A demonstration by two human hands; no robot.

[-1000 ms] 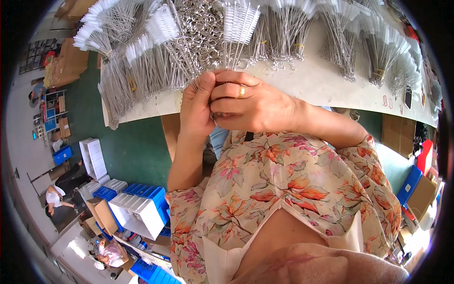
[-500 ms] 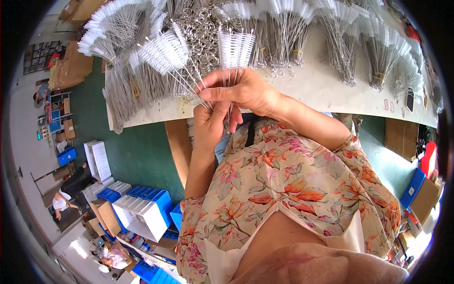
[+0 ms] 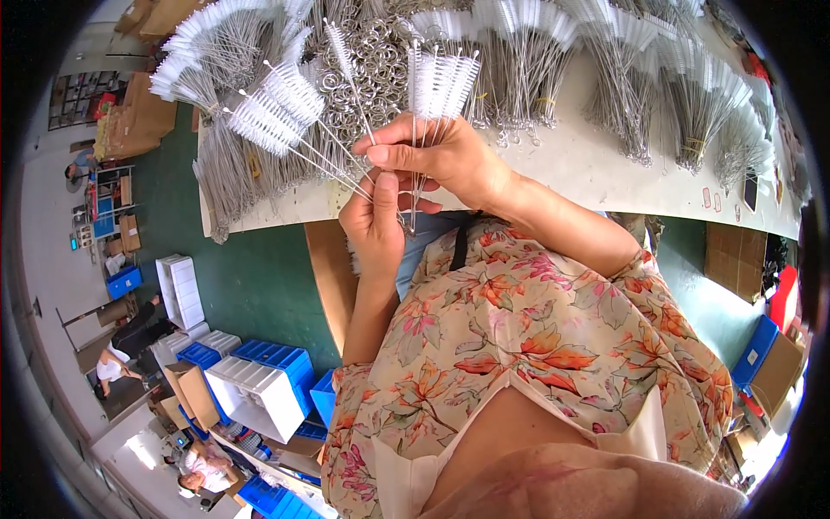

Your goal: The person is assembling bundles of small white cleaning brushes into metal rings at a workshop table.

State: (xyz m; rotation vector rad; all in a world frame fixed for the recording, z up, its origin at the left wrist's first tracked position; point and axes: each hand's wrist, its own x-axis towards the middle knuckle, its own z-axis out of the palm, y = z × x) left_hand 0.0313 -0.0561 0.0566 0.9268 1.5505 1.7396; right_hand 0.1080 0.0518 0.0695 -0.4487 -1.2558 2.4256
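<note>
1. White-bristled, thin-wire brush fan [image 3: 278,111]: pinched in left hand [image 3: 375,216], tilted further left than before.
2. Single white-bristled wire brush [image 3: 342,57]: now well apart from fan, in right hand [image 3: 456,163].
3. Shiny round silver metal rings [image 3: 379,73]: heaped behind.
4. Near-upright white-bristled brush cluster [image 3: 441,85]: right hand grips wires.

Dressed in a cream fabric blouse [image 3: 519,346] printed with orange and pink leaves and flowers, on the body side of the hands [image 3: 462,164], with loose short sleeves [image 3: 679,316] and an open off-white collar [image 3: 399,460] farther back; also in blue trousers [image 3: 425,253], with a narrow black strap [image 3: 460,248], nearest the hands.
</note>
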